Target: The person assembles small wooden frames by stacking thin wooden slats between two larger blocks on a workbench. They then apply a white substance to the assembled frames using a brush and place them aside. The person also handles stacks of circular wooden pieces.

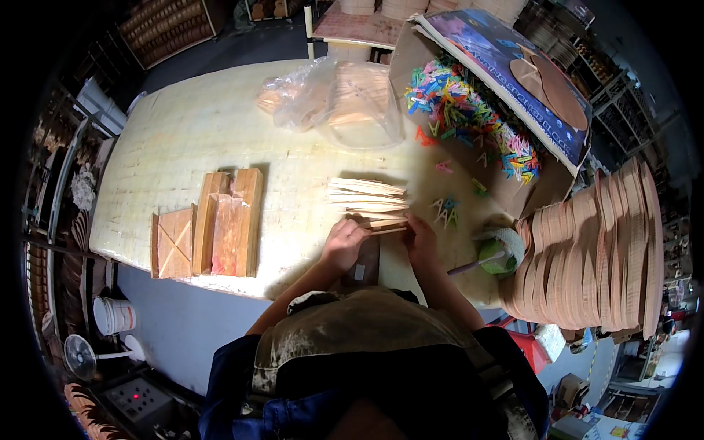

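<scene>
My left hand [345, 243] and my right hand [421, 236] are at the near edge of the table, closed on the two ends of a thin wooden strip [389, 223]. Just beyond it lies a row of pale wooden strips [367, 194], side by side and slightly fanned. A dark flat piece [367, 262] shows at the table edge below my left hand; I cannot make out its kind. To the right of my right hand stands a cup [506, 246] with green inside and a brush handle [464, 268] leaning out.
An open cardboard box [506, 55] spills many coloured clothespins [458, 103] at the far right. Stacked curved wooden pieces [587, 249] stand at the right. Clear plastic bags [363, 103] of wooden strips lie at the back. A wooden jig [249, 220] sits left.
</scene>
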### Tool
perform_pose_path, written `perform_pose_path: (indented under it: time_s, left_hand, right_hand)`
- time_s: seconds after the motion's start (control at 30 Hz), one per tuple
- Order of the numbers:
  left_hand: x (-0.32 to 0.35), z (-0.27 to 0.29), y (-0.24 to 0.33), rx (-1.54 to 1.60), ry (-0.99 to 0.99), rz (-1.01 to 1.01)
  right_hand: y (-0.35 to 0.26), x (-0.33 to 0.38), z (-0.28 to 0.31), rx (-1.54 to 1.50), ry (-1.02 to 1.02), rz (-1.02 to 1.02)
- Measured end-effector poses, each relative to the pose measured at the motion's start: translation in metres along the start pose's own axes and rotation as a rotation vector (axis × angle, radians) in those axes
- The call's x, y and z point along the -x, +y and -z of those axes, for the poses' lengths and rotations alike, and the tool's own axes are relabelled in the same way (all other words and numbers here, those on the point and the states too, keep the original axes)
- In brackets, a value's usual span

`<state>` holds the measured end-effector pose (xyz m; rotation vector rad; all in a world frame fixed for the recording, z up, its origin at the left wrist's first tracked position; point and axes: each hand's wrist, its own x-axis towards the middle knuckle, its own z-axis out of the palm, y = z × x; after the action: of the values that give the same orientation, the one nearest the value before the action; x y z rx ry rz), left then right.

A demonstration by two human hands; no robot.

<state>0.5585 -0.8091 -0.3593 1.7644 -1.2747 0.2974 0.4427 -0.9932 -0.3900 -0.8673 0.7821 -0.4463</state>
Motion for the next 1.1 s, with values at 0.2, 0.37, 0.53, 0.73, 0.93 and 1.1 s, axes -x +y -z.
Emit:
perform_pose_path:
  time_s: [0.2, 0.37, 0.53, 0.73, 0.93, 1.1]
  left_hand:
    - [-0.007, 0.005, 0.011, -0.15, 0.066, -0.002]
    - [-0.001, 0.004, 0.005, -0.159, 0.03, -0.021]
    - [0.0, 0.003, 0.002, -0.138, 0.005, 0.028]
    - [0.0, 0.012, -0.004, -0.15, -0.081, -0.063]
    - [0.002, 0.008, -0.01, -0.039, -0.062, -0.013]
    - [0.0, 0.014, 0.003, -0.095, 0.026, -0.045]
  right_hand:
    - [-0.002, 0.016, -0.007, 0.246, 0.032, 0.09]
    - [-0.02, 0.024, -0.012, 0.394, -0.028, 0.126]
    - [-0.026, 0.025, -0.014, 0.395, -0.054, 0.042]
    - [-0.03, 0.02, -0.011, 0.304, -0.107, -0.124]
    - [-0.014, -0.008, -0.023, 0.078, -0.064, -0.079]
    - [-0.006, -0.006, -0.01, 0.242, -0.128, -0.082]
